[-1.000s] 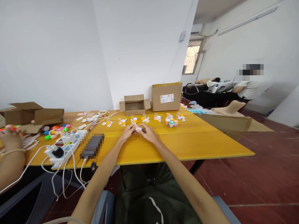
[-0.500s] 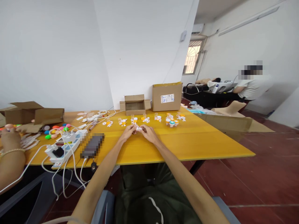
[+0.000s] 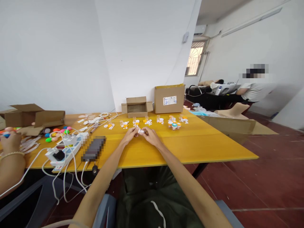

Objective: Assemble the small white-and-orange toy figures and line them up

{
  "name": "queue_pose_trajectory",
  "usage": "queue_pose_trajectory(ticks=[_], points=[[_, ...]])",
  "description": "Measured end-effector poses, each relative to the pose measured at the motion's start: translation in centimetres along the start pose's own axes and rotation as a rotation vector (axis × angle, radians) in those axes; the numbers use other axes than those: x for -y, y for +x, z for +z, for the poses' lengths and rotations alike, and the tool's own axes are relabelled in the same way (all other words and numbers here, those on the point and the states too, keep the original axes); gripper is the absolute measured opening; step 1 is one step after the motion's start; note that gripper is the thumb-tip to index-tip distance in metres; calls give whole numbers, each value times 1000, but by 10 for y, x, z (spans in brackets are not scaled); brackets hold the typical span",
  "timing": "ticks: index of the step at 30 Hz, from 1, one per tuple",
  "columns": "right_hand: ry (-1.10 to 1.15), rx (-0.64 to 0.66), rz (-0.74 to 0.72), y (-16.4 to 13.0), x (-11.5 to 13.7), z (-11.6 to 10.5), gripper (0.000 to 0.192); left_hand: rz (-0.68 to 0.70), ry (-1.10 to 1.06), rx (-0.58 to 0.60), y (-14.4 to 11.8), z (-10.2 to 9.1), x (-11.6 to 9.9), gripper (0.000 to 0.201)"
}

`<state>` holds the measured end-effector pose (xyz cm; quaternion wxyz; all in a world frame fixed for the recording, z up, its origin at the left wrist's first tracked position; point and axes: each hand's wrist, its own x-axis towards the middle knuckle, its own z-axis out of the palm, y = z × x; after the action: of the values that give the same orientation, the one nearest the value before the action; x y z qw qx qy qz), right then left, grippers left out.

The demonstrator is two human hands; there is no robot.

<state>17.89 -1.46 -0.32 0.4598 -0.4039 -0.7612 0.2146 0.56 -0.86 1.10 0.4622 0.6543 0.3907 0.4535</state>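
My left hand [image 3: 130, 135] and my right hand [image 3: 150, 135] meet over the yellow table [image 3: 190, 144], both pinching one small clear plastic piece [image 3: 141, 130] between the fingertips. Just beyond the hands lies a row of small white-and-orange toy figures [image 3: 148, 121], stretching from left to right. A cluster with a teal part [image 3: 174, 124] sits at the row's right end.
A small open carton [image 3: 136, 107] and a larger closed carton [image 3: 169, 98] stand at the table's back. A power strip [image 3: 63, 149] with white cables, a dark phone [image 3: 93, 148] and coloured capsules [image 3: 57, 132] lie left. Another person's hand [image 3: 9, 139] works far left; a seated person [image 3: 255, 88] is at the right rear.
My hands stay together on the clear piece with only slight finger motion. The other person's hand at far left has shifted a little.
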Motion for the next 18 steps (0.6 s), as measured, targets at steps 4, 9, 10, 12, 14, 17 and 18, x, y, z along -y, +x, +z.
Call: queue_pose_trajectory(ticks=[4,9,10,12,14,17,18], points=[[-21,-7,-20,1,-1,0,13,-13,2,-11,0,0,-1,47],[-43,-10,-26,2,-3,2,14,-11,0,-9,0,0,0,47],[-41,-12,-24,1,-3,2,13,-11,-2,-12,0,-1,1,47],[-35,-16,-15,1,-4,2,16,-9,-6,-16,0,-1,2,48],[-23,-14,-3,0,-5,2,23,-9,-8,-18,1,-1,3,49],[-9,7,9,0,-5,2,23,-9,-12,-13,1,-1,3,50],[-7,12,10,0,-4,2,21,-8,-14,-12,2,0,3,50]])
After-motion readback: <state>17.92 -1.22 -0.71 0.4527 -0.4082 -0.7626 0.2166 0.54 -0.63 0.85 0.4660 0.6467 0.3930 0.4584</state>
